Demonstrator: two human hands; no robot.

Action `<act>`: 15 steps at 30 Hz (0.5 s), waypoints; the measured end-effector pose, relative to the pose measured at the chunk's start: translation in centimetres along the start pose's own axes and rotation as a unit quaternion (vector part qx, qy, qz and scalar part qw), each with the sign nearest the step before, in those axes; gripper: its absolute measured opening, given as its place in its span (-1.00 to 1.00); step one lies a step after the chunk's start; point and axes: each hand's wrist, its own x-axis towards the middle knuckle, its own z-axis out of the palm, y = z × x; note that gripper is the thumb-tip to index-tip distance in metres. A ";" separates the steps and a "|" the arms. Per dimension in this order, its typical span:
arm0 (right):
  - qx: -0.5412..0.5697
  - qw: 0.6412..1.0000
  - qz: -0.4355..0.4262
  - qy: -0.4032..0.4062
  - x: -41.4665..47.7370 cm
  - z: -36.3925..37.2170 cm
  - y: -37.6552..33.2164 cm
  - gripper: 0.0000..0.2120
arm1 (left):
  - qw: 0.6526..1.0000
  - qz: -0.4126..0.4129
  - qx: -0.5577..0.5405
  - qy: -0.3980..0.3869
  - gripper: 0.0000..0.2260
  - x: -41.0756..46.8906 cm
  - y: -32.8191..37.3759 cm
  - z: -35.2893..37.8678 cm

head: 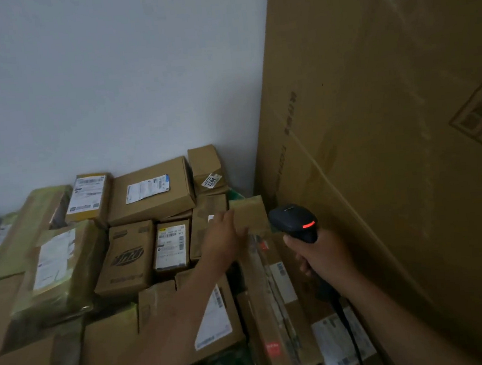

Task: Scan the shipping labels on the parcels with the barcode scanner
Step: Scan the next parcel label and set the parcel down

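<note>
We can barely read the white shipping labels (171,246) through the blur. Our right hand (320,254) wraps the black handheld barcode scanner (293,221), hiding its handle. It sits just left of the tall brown cardboard carton (377,139), long axis rising from the fist, red-lit head aimed away-left at the small brown cardboard parcel (248,214). Our left hand (224,239) stretches there, fingers straight; we can't tell whether it touches.

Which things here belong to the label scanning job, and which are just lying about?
Job: barcode scanner, gripped by the right hand; left hand, reaching at the brown parcel; labelled parcels in the pile.
Lying about: tall cardboard box on the right; white wall.
</note>
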 end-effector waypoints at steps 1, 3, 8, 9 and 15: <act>0.007 1.000 0.010 -0.002 0.4 0.1 0.6 -0.77 | 1.000 0.006 0.010 -0.002 -0.50 1.6 -0.3 0.2; 0.022 0.999 0.033 -0.006 1.3 0.5 1.9 -0.76 | 0.999 0.017 0.032 -0.014 -0.47 4.4 -0.8 0.9; 0.058 0.995 0.086 -0.015 3.5 1.2 4.1 -0.79 | 0.983 0.024 0.143 -0.111 -0.33 9.3 -1.8 2.9; 0.057 0.994 0.090 -0.016 3.8 1.3 4.4 -0.78 | 0.978 0.033 0.167 -0.122 -0.30 9.9 -2.0 3.2; 0.046 0.992 0.110 -0.027 5.0 1.7 5.2 -0.79 | 0.948 0.061 0.233 -0.206 -0.08 13.0 -3.4 4.1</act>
